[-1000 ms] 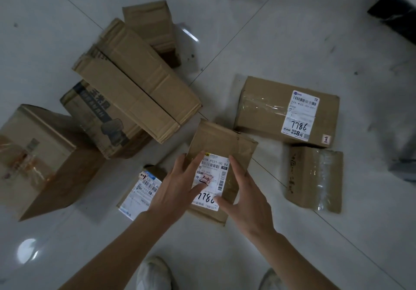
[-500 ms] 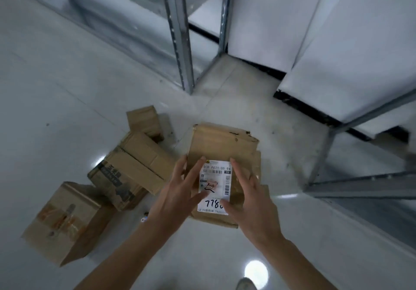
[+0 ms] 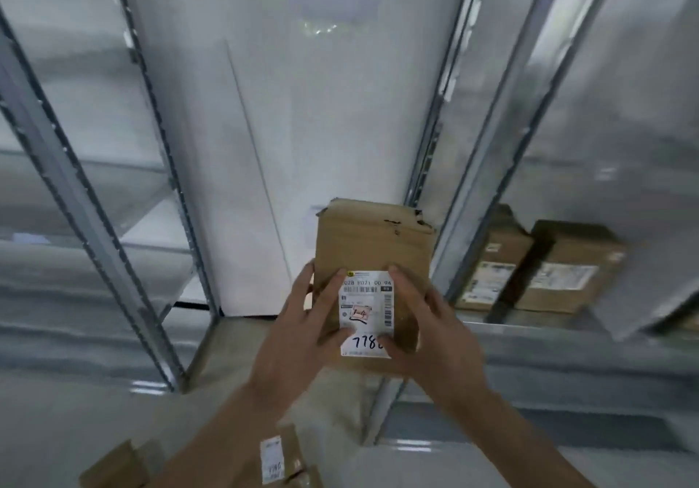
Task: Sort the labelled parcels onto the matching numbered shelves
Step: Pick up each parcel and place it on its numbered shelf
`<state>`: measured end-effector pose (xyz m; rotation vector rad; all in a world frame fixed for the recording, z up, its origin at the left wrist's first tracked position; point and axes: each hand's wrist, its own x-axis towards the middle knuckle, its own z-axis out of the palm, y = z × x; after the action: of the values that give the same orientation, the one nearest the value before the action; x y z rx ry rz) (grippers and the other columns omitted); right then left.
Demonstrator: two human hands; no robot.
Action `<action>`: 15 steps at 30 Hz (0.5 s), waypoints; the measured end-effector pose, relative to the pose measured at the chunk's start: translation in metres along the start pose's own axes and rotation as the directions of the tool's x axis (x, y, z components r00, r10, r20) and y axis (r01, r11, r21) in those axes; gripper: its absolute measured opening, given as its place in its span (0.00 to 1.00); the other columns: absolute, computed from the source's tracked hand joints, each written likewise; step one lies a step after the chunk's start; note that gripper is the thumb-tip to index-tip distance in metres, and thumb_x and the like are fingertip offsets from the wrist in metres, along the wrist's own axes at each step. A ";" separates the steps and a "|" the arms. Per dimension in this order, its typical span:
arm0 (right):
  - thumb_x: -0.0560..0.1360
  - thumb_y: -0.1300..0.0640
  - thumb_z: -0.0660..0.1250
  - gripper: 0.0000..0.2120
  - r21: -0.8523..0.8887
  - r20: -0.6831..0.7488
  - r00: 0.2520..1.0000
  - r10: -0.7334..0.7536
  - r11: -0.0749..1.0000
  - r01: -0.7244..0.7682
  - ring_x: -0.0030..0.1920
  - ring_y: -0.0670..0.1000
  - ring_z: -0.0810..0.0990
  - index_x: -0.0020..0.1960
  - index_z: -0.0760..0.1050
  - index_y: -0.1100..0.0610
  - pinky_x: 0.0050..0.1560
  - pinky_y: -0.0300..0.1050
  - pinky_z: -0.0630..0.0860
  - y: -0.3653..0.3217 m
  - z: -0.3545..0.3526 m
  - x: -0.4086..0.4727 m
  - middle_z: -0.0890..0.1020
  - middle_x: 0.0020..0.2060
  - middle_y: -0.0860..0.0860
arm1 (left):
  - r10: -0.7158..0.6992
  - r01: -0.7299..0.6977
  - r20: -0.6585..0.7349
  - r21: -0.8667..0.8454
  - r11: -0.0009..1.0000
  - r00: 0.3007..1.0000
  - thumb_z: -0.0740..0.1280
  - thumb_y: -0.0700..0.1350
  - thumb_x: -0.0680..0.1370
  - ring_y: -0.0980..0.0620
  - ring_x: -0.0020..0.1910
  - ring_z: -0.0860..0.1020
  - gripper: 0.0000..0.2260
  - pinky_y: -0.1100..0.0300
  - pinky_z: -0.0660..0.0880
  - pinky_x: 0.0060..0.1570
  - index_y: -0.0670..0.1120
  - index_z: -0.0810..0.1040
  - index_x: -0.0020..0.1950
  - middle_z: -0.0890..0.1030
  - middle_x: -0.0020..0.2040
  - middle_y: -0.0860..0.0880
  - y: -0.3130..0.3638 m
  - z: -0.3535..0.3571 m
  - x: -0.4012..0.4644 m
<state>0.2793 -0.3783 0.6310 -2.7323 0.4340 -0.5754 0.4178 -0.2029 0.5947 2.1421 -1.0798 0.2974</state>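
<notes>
Here left hand and right hand grip the parcel.

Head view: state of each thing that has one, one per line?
Cardboard parcel: lifted, held upright, label facing the camera.
Label: stuck on, handwritten number partly covered by a thumb.
Left hand: gripping the parcel.
Right hand: gripping the parcel.
Two shelved boxes: resting side by side on the right rack.
</notes>
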 end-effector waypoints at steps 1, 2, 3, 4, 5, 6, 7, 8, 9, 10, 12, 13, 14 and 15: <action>0.72 0.39 0.76 0.50 -0.035 -0.043 0.999 0.011 0.999 -0.012 0.61 0.53 0.81 0.80 0.44 0.30 0.49 0.54 0.85 0.004 -0.042 -0.003 0.66 0.78 0.45 | 0.046 -0.046 -0.023 -0.013 0.999 0.999 0.67 0.64 0.76 0.53 0.64 0.77 0.36 0.56 0.80 0.55 0.67 0.51 0.79 0.51 0.81 0.54 0.034 -0.010 0.018; 0.71 0.39 0.77 0.50 -0.064 -0.076 0.997 0.022 0.998 -0.027 0.60 0.54 0.81 0.81 0.47 0.33 0.47 0.53 0.85 0.009 -0.084 -0.006 0.68 0.77 0.48 | 0.094 -0.094 -0.037 -0.024 0.995 0.995 0.68 0.63 0.76 0.51 0.65 0.77 0.36 0.53 0.81 0.54 0.66 0.52 0.79 0.52 0.80 0.53 0.068 -0.019 0.035; 0.70 0.39 0.78 0.51 -0.089 -0.103 0.994 0.038 0.995 -0.047 0.60 0.55 0.82 0.82 0.49 0.36 0.47 0.53 0.85 0.015 -0.124 -0.011 0.70 0.76 0.50 | 0.140 -0.141 -0.043 -0.025 0.990 0.989 0.68 0.63 0.76 0.49 0.65 0.77 0.36 0.51 0.82 0.52 0.65 0.53 0.80 0.54 0.80 0.51 0.103 -0.026 0.051; 0.70 0.39 0.79 0.51 -0.118 -0.133 0.990 0.045 0.991 -0.061 0.61 0.56 0.81 0.83 0.51 0.38 0.48 0.55 0.85 0.024 -0.162 -0.017 0.71 0.75 0.52 | 0.190 -0.191 -0.052 -0.018 0.981 0.980 0.69 0.63 0.75 0.47 0.65 0.77 0.36 0.49 0.83 0.50 0.62 0.56 0.80 0.56 0.79 0.47 0.138 -0.032 0.066; 0.69 0.39 0.78 0.52 -0.153 -0.164 0.985 0.044 0.986 -0.069 0.64 0.58 0.80 0.83 0.51 0.39 0.51 0.58 0.85 0.032 -0.199 -0.025 0.72 0.75 0.53 | 0.238 -0.239 -0.059 -0.008 0.971 0.969 0.69 0.63 0.75 0.45 0.64 0.77 0.36 0.48 0.84 0.49 0.60 0.58 0.80 0.59 0.78 0.45 0.174 -0.037 0.078; 0.69 0.38 0.77 0.52 -0.190 -0.201 0.979 0.040 0.979 -0.079 0.67 0.59 0.78 0.83 0.51 0.39 0.56 0.60 0.83 0.042 -0.233 -0.035 0.72 0.75 0.54 | 0.280 -0.281 -0.064 0.000 0.960 0.958 0.69 0.63 0.75 0.44 0.63 0.78 0.37 0.47 0.84 0.48 0.57 0.60 0.80 0.61 0.78 0.44 0.210 -0.041 0.090; 0.70 0.37 0.76 0.51 -0.231 -0.243 0.970 0.031 0.969 -0.089 0.70 0.60 0.75 0.84 0.50 0.40 0.61 0.62 0.81 0.053 -0.267 -0.045 0.72 0.75 0.55 | 0.322 -0.322 -0.073 0.013 0.947 0.944 0.69 0.63 0.75 0.43 0.62 0.79 0.37 0.47 0.84 0.47 0.56 0.61 0.80 0.62 0.77 0.42 0.245 -0.045 0.099; 0.70 0.36 0.76 0.51 -0.273 -0.285 0.958 0.026 0.956 -0.107 0.72 0.61 0.73 0.84 0.50 0.40 0.66 0.63 0.77 0.063 -0.299 -0.057 0.72 0.75 0.55 | 0.365 -0.364 -0.087 0.031 0.931 0.927 0.69 0.63 0.74 0.42 0.62 0.79 0.37 0.47 0.84 0.47 0.54 0.63 0.80 0.63 0.76 0.40 0.279 -0.045 0.108; 0.70 0.35 0.75 0.52 -0.310 -0.321 0.947 0.029 0.941 -0.134 0.75 0.61 0.71 0.84 0.49 0.40 0.69 0.64 0.74 0.074 -0.330 -0.069 0.72 0.76 0.55 | 0.406 -0.404 -0.102 0.047 0.914 0.908 0.69 0.63 0.74 0.40 0.63 0.79 0.37 0.46 0.83 0.48 0.53 0.64 0.80 0.64 0.75 0.39 0.313 -0.046 0.115; 0.70 0.34 0.75 0.52 -0.343 -0.351 0.936 0.033 0.925 -0.162 0.76 0.61 0.69 0.84 0.48 0.40 0.71 0.65 0.72 0.084 -0.359 -0.083 0.71 0.76 0.56 | 0.443 -0.440 -0.119 0.052 0.896 0.888 0.69 0.63 0.74 0.39 0.64 0.77 0.37 0.46 0.82 0.49 0.52 0.64 0.80 0.64 0.75 0.38 0.346 -0.044 0.121; 0.70 0.31 0.73 0.52 -0.405 -0.398 0.917 0.035 0.890 -0.210 0.77 0.60 0.69 0.84 0.47 0.40 0.72 0.66 0.71 0.106 -0.414 -0.113 0.71 0.76 0.56 | 0.507 -0.506 -0.162 0.050 0.861 0.846 0.72 0.62 0.73 0.40 0.66 0.75 0.39 0.46 0.81 0.51 0.50 0.66 0.79 0.64 0.74 0.38 0.412 -0.037 0.128; 0.71 0.30 0.71 0.52 -0.433 -0.413 0.910 0.035 0.872 -0.229 0.77 0.59 0.69 0.84 0.45 0.40 0.72 0.66 0.70 0.118 -0.440 -0.128 0.71 0.76 0.56 | 0.537 -0.538 -0.186 0.053 0.842 0.823 0.73 0.61 0.72 0.41 0.66 0.72 0.39 0.46 0.80 0.52 0.48 0.66 0.79 0.65 0.73 0.37 0.443 -0.033 0.129; 0.71 0.29 0.69 0.51 -0.457 -0.424 0.905 0.036 0.855 -0.248 0.77 0.58 0.68 0.84 0.44 0.39 0.72 0.67 0.69 0.130 -0.464 -0.145 0.70 0.77 0.55 | 0.565 -0.567 -0.205 0.053 0.822 0.799 0.74 0.60 0.71 0.42 0.66 0.70 0.40 0.47 0.80 0.52 0.47 0.67 0.79 0.66 0.72 0.37 0.474 -0.028 0.129; 0.72 0.28 0.68 0.51 -0.476 -0.439 0.898 0.038 0.838 -0.268 0.77 0.58 0.67 0.84 0.43 0.39 0.72 0.67 0.68 0.142 -0.487 -0.161 0.70 0.77 0.55 | 0.588 -0.593 -0.220 0.048 0.804 0.779 0.74 0.60 0.71 0.42 0.66 0.69 0.40 0.46 0.79 0.53 0.47 0.67 0.79 0.67 0.71 0.36 0.503 -0.023 0.129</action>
<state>-0.1036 -0.5667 0.9495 -3.0216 1.0559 -1.1485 0.1113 -0.4671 0.9208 1.6367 -1.5888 0.7951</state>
